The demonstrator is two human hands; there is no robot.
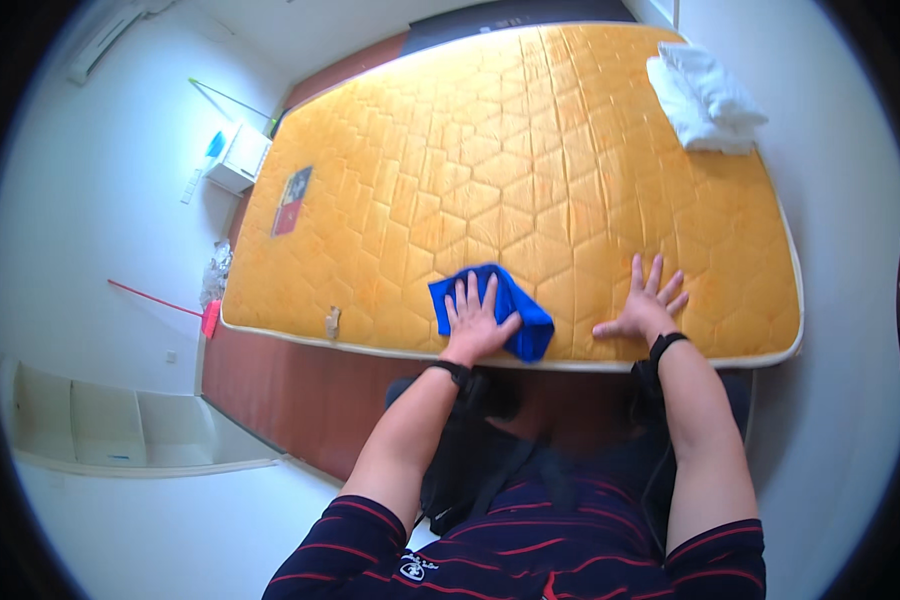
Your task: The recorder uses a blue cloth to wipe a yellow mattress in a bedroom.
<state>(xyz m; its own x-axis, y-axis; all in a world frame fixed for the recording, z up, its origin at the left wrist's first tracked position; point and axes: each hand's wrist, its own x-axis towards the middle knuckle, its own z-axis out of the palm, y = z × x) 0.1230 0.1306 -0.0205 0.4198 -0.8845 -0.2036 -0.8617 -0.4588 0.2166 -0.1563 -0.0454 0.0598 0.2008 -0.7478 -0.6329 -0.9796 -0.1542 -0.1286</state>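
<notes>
A yellow quilted mattress (470, 200) with white piping fills the middle of the view. Close to its near edge, my left hand (477, 325) presses flat on a crumpled blue cloth (530, 328), its fingers spread over the fabric rather than gripped round it. My right hand (647, 306) rests on the bare mattress further right, palm down with the fingers wide apart, and holds nothing. Both wrists wear black bands. Part of the cloth is hidden under the left hand.
Folded white bedding (705, 105) lies at the mattress's far right corner, beside the wall. A small worn patch (333, 321) and a printed label (292, 202) show on the left side. A red broom (210, 318) and a white cabinet (242, 158) stand left of the mattress.
</notes>
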